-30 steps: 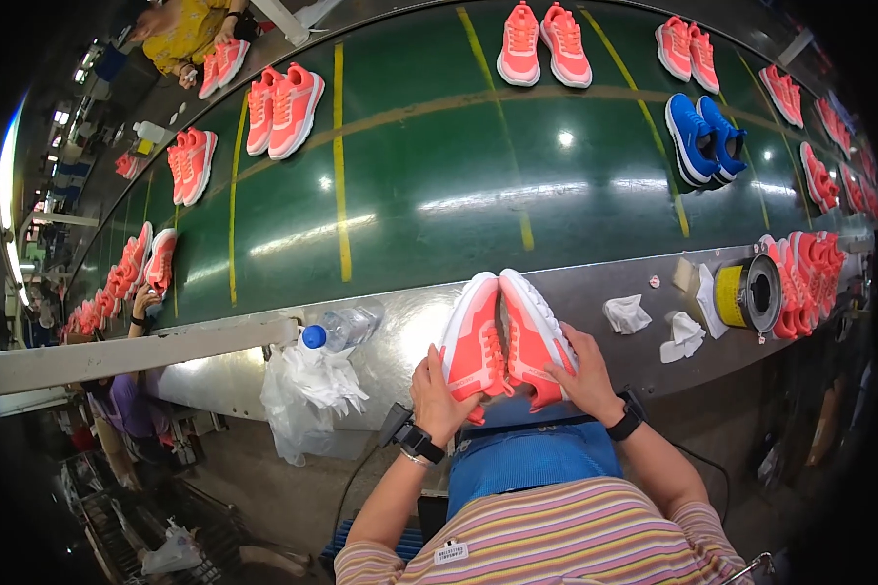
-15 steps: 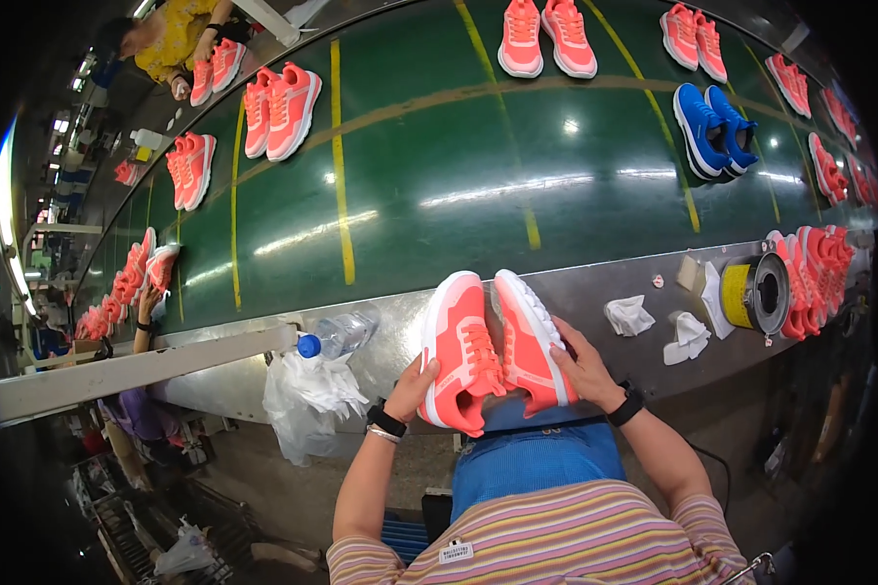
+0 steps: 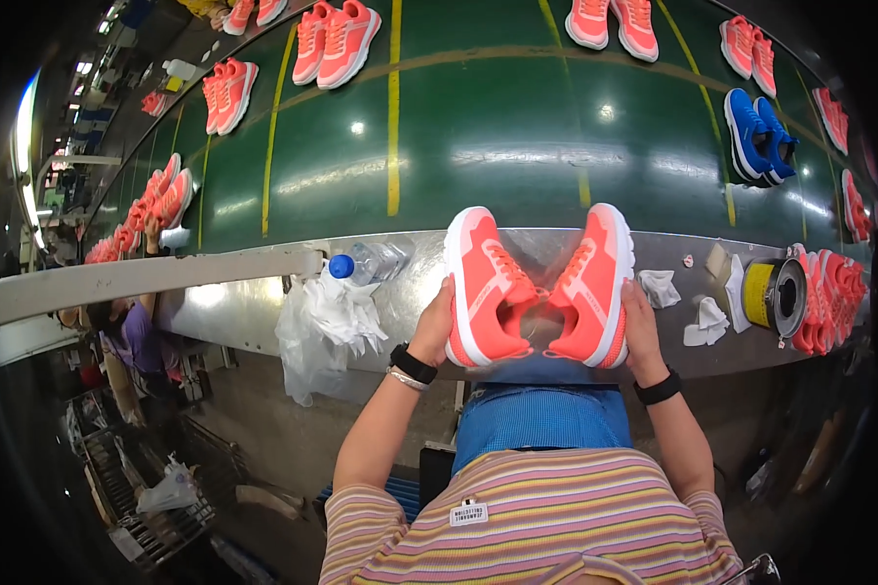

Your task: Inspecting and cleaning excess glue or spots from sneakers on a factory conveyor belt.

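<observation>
Since the earlier frames, the two coral shoes have parted at the toes, and the bench and belt sit higher and farther right in my view. Nearest me at the centre, the left hand grips the outer side of the left shoe, and the right hand grips the outer side of the right shoe. Each hand is closed on its shoe; most fingers are hidden behind, so I cannot tell how far they spread. Both shoes are tilted, toes toward the top of the frame, above the metal bench. Left of centre I see white paper by a plastic bottle; right of centre, crumpled tissue and a yellow-banded tin near upright coral shoes. Beyond runs the green belt, carrying a blue pair at upper right and more coral pairs along the top.
</observation>
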`<state>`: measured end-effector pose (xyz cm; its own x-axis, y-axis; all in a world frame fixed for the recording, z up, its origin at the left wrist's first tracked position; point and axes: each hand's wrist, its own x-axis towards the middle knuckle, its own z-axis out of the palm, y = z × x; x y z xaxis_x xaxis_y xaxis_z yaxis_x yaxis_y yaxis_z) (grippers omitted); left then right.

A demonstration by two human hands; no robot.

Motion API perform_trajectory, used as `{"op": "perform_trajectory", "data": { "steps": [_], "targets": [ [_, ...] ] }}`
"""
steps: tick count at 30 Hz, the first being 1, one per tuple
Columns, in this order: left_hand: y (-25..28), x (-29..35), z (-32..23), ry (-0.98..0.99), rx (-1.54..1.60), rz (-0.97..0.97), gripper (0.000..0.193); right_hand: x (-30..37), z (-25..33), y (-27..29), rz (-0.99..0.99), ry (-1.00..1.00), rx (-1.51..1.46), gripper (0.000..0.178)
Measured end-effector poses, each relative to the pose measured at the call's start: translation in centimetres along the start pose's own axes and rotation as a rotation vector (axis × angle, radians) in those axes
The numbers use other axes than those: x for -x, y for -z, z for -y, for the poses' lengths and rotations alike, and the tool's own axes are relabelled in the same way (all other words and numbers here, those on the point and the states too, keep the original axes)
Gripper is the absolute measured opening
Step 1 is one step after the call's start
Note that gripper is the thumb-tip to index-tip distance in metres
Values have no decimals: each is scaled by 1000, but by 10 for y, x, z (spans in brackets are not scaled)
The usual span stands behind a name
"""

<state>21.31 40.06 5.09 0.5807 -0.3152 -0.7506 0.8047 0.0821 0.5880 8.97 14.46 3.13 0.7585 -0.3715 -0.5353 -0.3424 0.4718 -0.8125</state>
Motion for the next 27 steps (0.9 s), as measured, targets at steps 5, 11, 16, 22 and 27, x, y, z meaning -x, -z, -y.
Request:
{"op": "perform_trajectory", "data": {
  "steps": [5, 11, 16, 22, 27],
  "targets": [
    [16, -15, 8, -43, 152, 64, 51, 9, 11, -17, -19, 23, -236, 41],
    [-4, -10, -4, -79, 289, 47, 44, 13, 21, -43, -102, -69, -493, 45],
    [-18, -6, -17, 60, 445, 123, 44, 2, 12, -49, -105, -136, -636, 46],
    [-34, -3, -19, 83, 516, 103, 42, 8, 27, -60, 6, -290, -885, 38],
    [-49, -8, -19, 77, 589, 95, 43, 2, 29, -54, 97, -314, -998, 38]
  ]
}}
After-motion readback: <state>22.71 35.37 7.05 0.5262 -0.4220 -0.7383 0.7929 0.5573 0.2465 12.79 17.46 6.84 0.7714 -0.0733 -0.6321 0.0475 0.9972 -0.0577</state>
